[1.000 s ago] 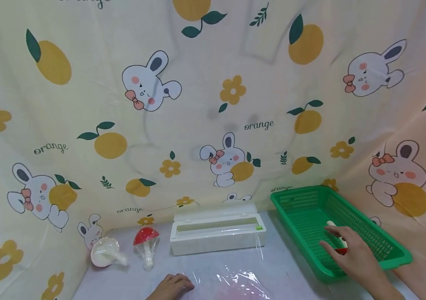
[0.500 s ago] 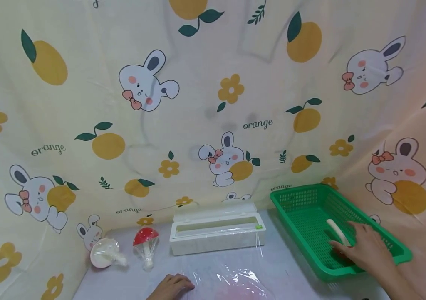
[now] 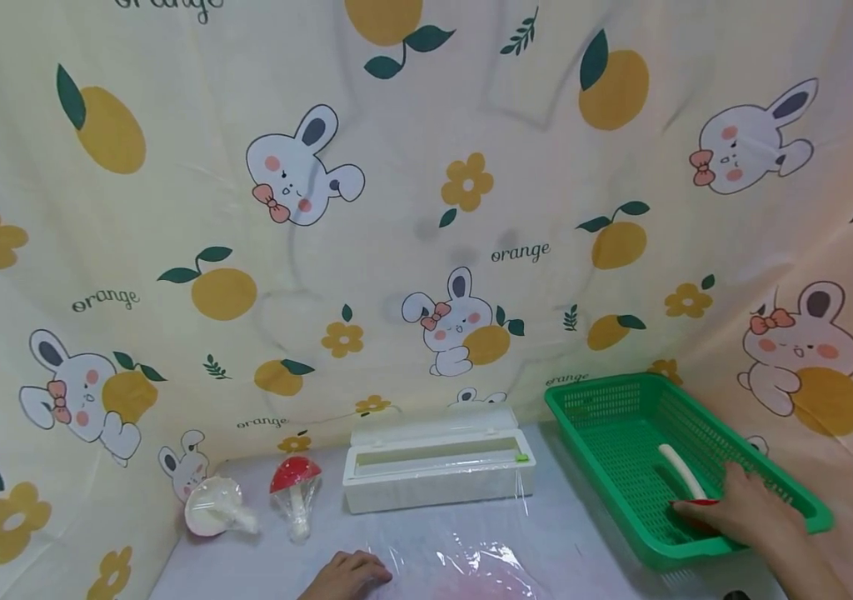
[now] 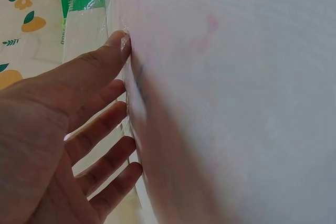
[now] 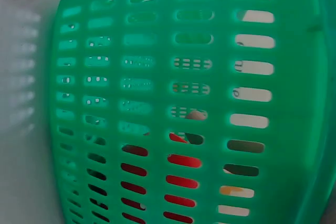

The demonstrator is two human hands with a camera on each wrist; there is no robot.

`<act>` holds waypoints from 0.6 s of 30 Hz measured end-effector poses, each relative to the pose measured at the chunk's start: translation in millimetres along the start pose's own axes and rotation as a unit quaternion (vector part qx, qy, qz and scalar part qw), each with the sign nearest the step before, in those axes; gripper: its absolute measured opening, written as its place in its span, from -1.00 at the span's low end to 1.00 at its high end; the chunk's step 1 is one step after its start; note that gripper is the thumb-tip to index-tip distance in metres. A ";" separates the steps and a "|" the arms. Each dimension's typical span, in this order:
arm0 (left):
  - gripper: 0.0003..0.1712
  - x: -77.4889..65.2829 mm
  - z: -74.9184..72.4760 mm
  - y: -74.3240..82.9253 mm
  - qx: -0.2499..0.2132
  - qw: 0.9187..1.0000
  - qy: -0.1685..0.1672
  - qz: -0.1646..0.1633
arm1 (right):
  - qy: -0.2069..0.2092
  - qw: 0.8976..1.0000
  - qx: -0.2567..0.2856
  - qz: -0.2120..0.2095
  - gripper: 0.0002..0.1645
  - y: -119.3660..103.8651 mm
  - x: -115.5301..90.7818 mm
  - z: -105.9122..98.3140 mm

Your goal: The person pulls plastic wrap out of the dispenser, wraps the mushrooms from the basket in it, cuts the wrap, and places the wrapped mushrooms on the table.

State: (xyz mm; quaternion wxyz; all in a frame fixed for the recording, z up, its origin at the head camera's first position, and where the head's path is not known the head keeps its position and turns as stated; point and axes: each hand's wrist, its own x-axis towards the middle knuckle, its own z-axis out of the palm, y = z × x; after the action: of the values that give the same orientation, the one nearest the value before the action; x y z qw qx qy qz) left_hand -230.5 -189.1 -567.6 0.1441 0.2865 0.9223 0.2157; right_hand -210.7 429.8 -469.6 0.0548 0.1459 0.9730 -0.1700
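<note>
Rabbit-and-orange cloth [image 3: 389, 250] backs a whitish table [image 3: 565, 475]. At lower right, in the green basket [image 3: 621, 433], the right hand [image 3: 760, 508] covers the red cap of a mushroom [image 3: 681, 472]; whether it grips I can't tell. The left hand [image 3: 347, 575], fingers extended, touches film [image 3: 486, 558] at bottom centre.

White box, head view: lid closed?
No: the white box has its lid tipped back toward the patterned backdrop, leaving the long opening on top exposed.
</note>
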 end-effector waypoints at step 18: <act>-0.59 -2.7 1.8 1.5 0.019 0.999 0.012 0.030 | 0.021 0.997 0.061 -0.037 0.65 8.8 14.7 3.0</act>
State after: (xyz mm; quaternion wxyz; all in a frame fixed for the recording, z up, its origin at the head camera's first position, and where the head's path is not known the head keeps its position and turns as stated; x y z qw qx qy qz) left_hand -226.9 -189.0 -568.1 0.1211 0.3142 0.9187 0.2063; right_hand -221.9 440.7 -477.5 0.0189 0.1162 0.9665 -0.2280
